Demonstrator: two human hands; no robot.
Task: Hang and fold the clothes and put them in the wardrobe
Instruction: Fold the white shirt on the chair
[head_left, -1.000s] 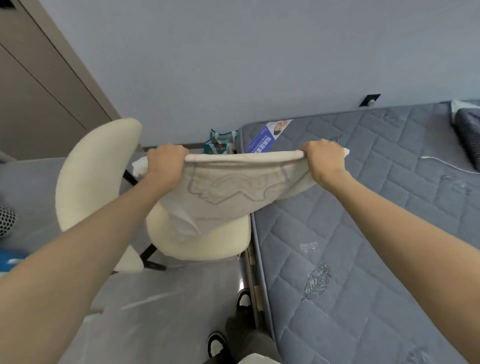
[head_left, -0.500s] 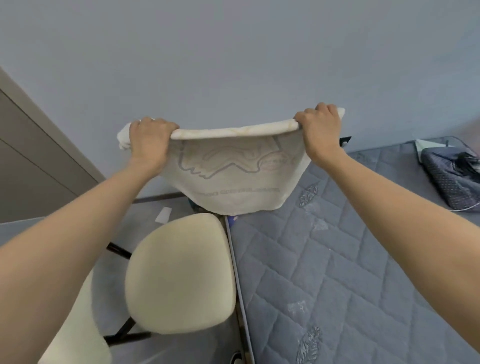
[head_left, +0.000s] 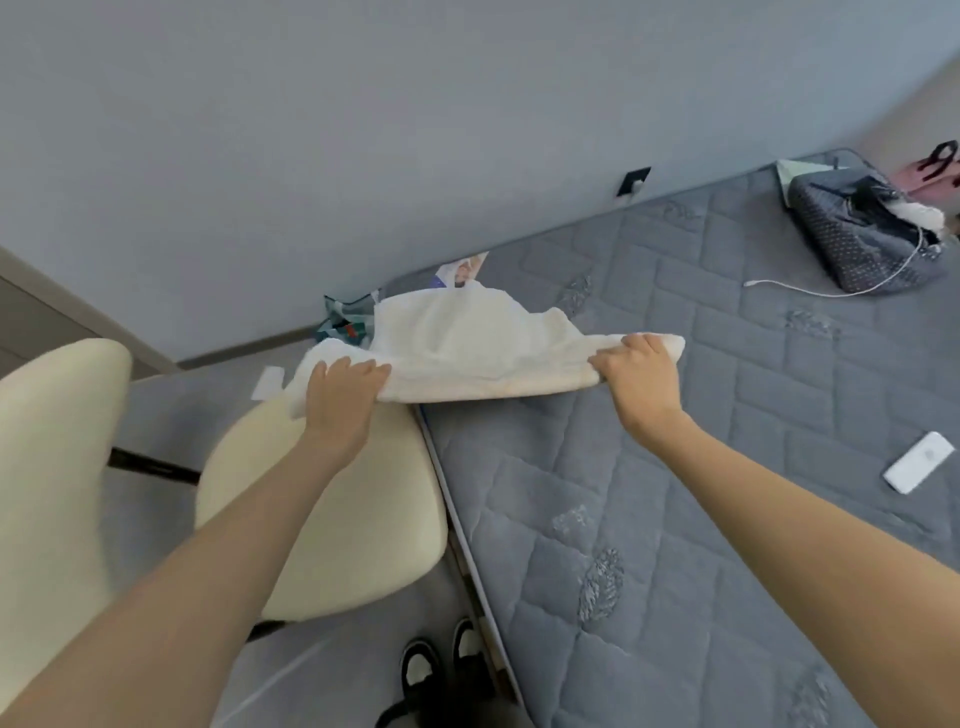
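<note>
Two surfaces lie under the work: the grey quilted mattress (head_left: 701, 509) on my right and the cream chair seat (head_left: 332, 530) just beside its edge on my left. The cream garment (head_left: 467, 348) spans both, its long axis running left to right, with the body spreading away from me toward the wall. I cannot tell whether the far part rests on the mattress. My right hand (head_left: 641, 376) clenches one end over the mattress, and my left hand (head_left: 340, 400) grips the other end above the chair seat. I judge that laying it flat to fold means carrying everything rightward, with the left hand travelling furthest.
</note>
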